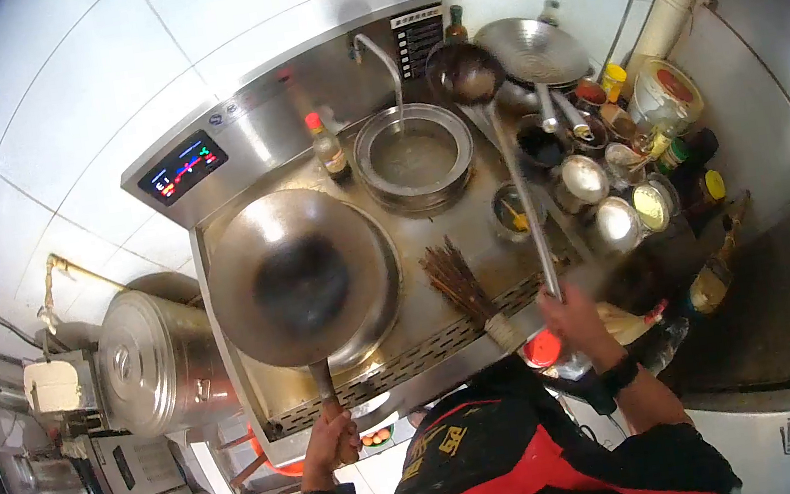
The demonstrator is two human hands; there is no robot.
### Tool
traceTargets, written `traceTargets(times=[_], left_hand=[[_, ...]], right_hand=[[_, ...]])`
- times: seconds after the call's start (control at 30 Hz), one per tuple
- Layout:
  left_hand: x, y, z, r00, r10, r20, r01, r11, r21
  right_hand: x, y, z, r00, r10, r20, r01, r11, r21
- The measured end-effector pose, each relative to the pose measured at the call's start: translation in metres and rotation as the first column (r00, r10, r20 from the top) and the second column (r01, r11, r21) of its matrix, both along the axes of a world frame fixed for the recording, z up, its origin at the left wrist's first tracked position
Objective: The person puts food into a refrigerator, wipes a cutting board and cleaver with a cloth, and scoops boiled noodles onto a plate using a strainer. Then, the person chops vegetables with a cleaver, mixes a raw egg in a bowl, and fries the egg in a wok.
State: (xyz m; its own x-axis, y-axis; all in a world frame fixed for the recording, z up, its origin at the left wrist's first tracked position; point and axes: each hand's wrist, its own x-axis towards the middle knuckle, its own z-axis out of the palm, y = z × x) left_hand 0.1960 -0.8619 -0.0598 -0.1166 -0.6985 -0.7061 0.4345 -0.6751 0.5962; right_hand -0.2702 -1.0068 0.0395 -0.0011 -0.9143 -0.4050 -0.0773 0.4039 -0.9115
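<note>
A large wok point(258, 241) is tilted over the round burner at the left of the steel stove. My left hand point(332, 443) is closed around its wooden handle. Its inside looks bare, with a dark patch in the middle. My right hand point(577, 322) grips a long-handled ladle point(524, 199) near the handle's end. The ladle's dark bowl is raised toward the back, near a metal strainer point(534, 50). Below the ladle handle lies a bamboo brush point(460, 278), bristles pointing away from me.
Water runs from a tap point(378, 52) into a metal pot point(414, 153). Beside it stands a red-capped bottle point(329, 148). Several seasoning bowls and jars crowd the right side, including a large glass jar point(665, 98). A lidded steel stockpot point(164, 360) stands left of the stove.
</note>
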Motion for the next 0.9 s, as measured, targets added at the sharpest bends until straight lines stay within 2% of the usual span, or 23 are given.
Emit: traceTargets(times=[0.03,0.07,0.1,0.13,0.17,0.2,0.23,0.27,0.33,0.4,0.47,0.53,0.6,0.63,0.7,0.73,0.8,0.83,0.87,0.9], left_hand=[[0.001,-0.001,-0.005,0.968,-0.115,0.221,0.121,0.993,-0.016],[0.003,-0.007,-0.01,0.875,-0.216,0.434,0.246,0.969,-0.013],[0.017,-0.017,-0.024,0.375,-0.366,0.852,0.62,0.782,0.064],[-0.007,-0.04,0.052,0.107,-0.381,0.918,0.711,0.675,0.197],[-0.008,-0.064,0.069,0.034,-0.362,0.932,0.694,0.68,0.239],[-0.009,-0.088,0.078,-0.039,-0.341,0.939,0.67,0.688,0.278],[-0.018,-0.116,0.091,0.22,-0.223,0.95,0.688,0.725,0.011],[-0.03,-0.149,0.108,0.469,-0.107,0.877,0.635,0.73,-0.251],[-0.09,-0.223,0.167,0.41,0.061,0.91,0.725,0.584,-0.366],[-0.146,-0.298,0.169,0.774,-0.051,0.631,0.548,0.552,-0.628],[-0.221,-0.367,0.177,0.924,-0.195,0.328,0.372,0.654,-0.659],[-0.28,-0.441,0.128,0.914,-0.405,0.029,0.309,0.647,-0.697],[-0.351,-0.49,0.092,0.844,-0.403,-0.355,0.202,0.85,-0.486],[-0.379,-0.504,0.079,0.834,-0.417,-0.362,0.205,0.842,-0.499],[-0.428,-0.515,0.059,0.559,-0.495,-0.666,0.347,0.868,-0.354],[-0.451,-0.507,0.065,0.549,-0.499,-0.67,0.354,0.866,-0.355],[-0.483,-0.47,0.101,0.441,-0.214,-0.872,0.168,0.974,-0.154],[-0.491,-0.461,0.124,0.443,-0.128,-0.887,0.093,0.991,-0.096],[-0.495,-0.471,0.113,0.448,-0.124,-0.885,0.096,0.991,-0.091],[-0.499,-0.485,0.092,0.422,-0.208,-0.882,0.158,0.975,-0.154]], right_hand=[[0.002,-0.01,0.005,0.982,-0.066,0.179,0.076,0.996,-0.049],[0.003,-0.021,0.014,0.98,-0.08,0.181,0.092,0.994,-0.059],[0.001,-0.032,0.023,0.971,-0.086,0.223,0.112,0.988,-0.105],[-0.004,-0.043,0.033,0.961,-0.095,0.261,0.138,0.979,-0.153],[-0.01,-0.054,0.044,0.959,-0.119,0.259,0.167,0.971,-0.17],[-0.016,-0.065,0.054,0.924,-0.142,0.356,0.208,0.966,-0.152],[-0.022,-0.075,0.062,0.878,-0.161,0.45,0.242,0.962,-0.127],[-0.03,-0.087,0.067,0.876,-0.175,0.45,0.262,0.955,-0.138],[-0.046,-0.109,0.077,0.851,-0.195,0.488,0.326,0.924,-0.199],[-0.059,-0.127,0.094,0.845,-0.212,0.492,0.365,0.899,-0.241],[-0.077,-0.143,0.107,0.766,-0.189,0.614,0.405,0.884,-0.234],[-0.098,-0.157,0.108,0.791,-0.205,0.576,0.384,0.9,-0.207],[-0.11,-0.16,0.115,0.792,-0.253,0.556,0.405,0.899,-0.168],[-0.119,-0.162,0.111,0.809,-0.255,0.529,0.395,0.903,-0.169],[-0.13,-0.159,0.115,0.786,-0.294,0.544,0.422,0.898,-0.125],[-0.137,-0.16,0.115,0.788,-0.305,0.534,0.424,0.899,-0.112],[-0.151,-0.162,0.112,0.82,-0.321,0.473,0.425,0.896,-0.13],[-0.158,-0.164,0.11,0.849,-0.323,0.418,0.417,0.896,-0.154],[-0.164,-0.166,0.111,0.846,-0.327,0.421,0.419,0.896,-0.147],[-0.169,-0.168,0.113,0.854,-0.345,0.39,0.433,0.887,-0.163]])
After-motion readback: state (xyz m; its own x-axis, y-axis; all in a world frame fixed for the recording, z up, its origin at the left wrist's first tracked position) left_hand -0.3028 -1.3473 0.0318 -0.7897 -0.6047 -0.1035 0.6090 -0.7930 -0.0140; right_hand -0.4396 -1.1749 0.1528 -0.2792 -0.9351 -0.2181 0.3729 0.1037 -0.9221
